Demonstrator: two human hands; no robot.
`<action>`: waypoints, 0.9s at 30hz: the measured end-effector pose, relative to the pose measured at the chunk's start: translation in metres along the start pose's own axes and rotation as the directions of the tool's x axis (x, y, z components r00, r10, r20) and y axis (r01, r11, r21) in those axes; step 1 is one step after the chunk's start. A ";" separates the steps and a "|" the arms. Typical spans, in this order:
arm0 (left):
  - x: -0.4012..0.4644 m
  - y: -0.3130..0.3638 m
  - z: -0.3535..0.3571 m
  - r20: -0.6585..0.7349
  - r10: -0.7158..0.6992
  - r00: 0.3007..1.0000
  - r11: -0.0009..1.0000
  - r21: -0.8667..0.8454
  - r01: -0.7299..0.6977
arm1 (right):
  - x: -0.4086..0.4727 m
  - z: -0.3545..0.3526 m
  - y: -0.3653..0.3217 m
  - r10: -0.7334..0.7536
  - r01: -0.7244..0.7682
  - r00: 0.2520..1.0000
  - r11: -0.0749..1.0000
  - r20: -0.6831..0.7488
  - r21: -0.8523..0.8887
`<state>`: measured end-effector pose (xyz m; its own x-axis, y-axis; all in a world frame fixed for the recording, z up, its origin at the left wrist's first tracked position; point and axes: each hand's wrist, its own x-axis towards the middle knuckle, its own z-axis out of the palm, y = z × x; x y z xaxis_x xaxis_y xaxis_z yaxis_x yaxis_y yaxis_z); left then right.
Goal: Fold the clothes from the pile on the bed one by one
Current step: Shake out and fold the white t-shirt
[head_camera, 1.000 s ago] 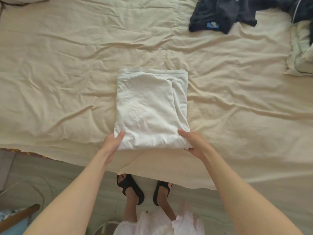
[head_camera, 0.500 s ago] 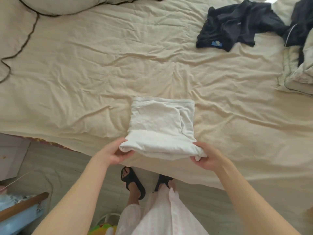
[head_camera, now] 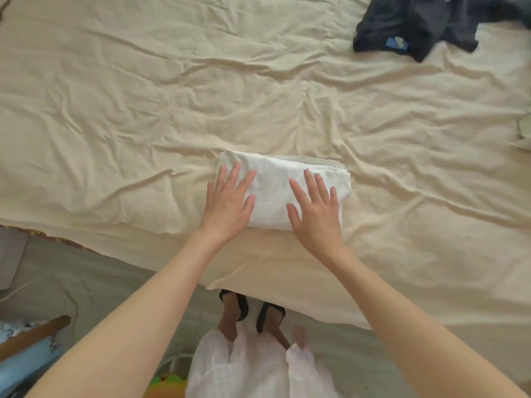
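Left hand (head_camera: 228, 203) and right hand (head_camera: 316, 214), fingers straight and spread, press flat on folded white garment (head_camera: 275, 193) near bed (head_camera: 115, 124) front edge

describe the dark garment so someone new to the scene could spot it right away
Start from the big cream bedsheet and look to its far right corner. A crumpled dark navy garment lies there, well away from the folded white cloth under the hands. Only it shows a small blue label.

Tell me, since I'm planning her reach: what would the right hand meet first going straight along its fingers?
Likely bare bedsheet past the white folded garment under the right hand; the dark clothes lie off right.
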<state>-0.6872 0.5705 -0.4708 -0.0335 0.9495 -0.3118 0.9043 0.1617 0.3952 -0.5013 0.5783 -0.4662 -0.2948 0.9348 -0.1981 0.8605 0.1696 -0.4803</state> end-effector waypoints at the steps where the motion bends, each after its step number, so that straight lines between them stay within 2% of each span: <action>1: 0.005 -0.002 0.007 0.032 0.015 0.999 0.996 0.083 -0.018 | 0.006 0.009 0.003 -0.001 0.003 1.000 0.997 0.026 -0.076; 3: 0.016 -0.010 0.021 0.094 0.026 0.995 0.981 0.189 -0.043 | 0.019 0.024 0.015 0.054 -0.038 0.996 0.979 0.074 -0.202; 6: 0.034 -0.029 0.042 0.208 -0.063 0.976 0.976 0.217 0.017 | 0.027 0.042 0.042 0.139 -0.085 0.977 0.948 0.159 -0.308; 10: 0.051 -0.045 0.054 0.353 -0.087 0.932 0.985 0.172 0.026 | 0.038 0.058 0.055 0.165 -0.077 0.951 0.946 0.261 -0.316; 12: 0.055 -0.046 0.051 0.360 -0.072 0.930 0.991 0.135 0.025 | 0.043 0.057 0.052 0.175 -0.100 0.945 0.960 0.276 -0.263; 14: 0.052 -0.045 0.044 0.264 -0.017 0.964 1.000 0.018 0.013 | 0.043 0.046 0.046 0.184 -0.167 0.963 0.981 0.199 -0.099; 16: 0.046 -0.044 0.036 0.100 -0.015 0.995 0.981 -0.190 0.034 | 0.036 0.035 0.043 0.294 -0.287 0.954 0.951 -0.051 0.115; 17: 0.042 -0.045 0.033 0.043 -0.085 0.995 0.956 -0.277 0.093 | 0.032 0.031 0.043 0.425 -0.391 0.893 0.896 -0.150 0.212; 18: 0.038 -0.048 0.029 0.019 -0.188 0.982 0.918 -0.351 0.183 | 0.028 0.026 0.043 0.584 -0.513 0.794 0.794 -0.171 0.326; 19: 0.036 -0.051 0.026 0.030 -0.305 0.952 0.861 -0.419 0.289 | 0.026 0.022 0.044 0.728 -0.621 0.677 0.643 -0.106 0.449; 20: 0.035 -0.053 0.022 0.068 -0.405 0.912 0.785 -0.486 0.385 | 0.026 0.020 0.045 0.821 -0.688 0.570 0.463 0.021 0.559; 21: 0.035 -0.054 0.019 0.123 -0.469 0.875 0.702 -0.549 0.453 | 0.027 0.017 0.047 0.854 -0.711 0.496 0.297 0.156 0.637; 22: 0.036 -0.055 0.015 0.179 -0.503 0.846 0.624 -0.602 0.498 | 0.030 0.014 0.048 0.845 -0.708 0.464 0.172 0.267 0.685; 23: 0.039 -0.056 0.012 0.239 -0.522 0.819 0.547 -0.643 0.536 | 0.033 0.011 0.051 0.816 -0.700 0.462 0.095 0.347 0.708; 25: 0.049 -0.059 0.006 0.374 -0.523 0.766 0.423 -0.666 0.614 | 0.038 0.003 0.057 0.747 -0.716 0.475 0.022 0.465 0.697; 27: 0.054 -0.060 -0.001 0.474 -0.488 0.733 0.412 -0.615 0.672 | 0.039 -0.003 0.063 0.690 -0.759 0.450 -0.038 0.566 0.649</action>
<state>-0.7438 0.6119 -0.5105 -0.2643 0.4898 -0.8308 0.0880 0.8701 0.4849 -0.4574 0.6265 -0.5011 0.2262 0.3609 -0.9048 -0.0785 -0.9191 -0.3862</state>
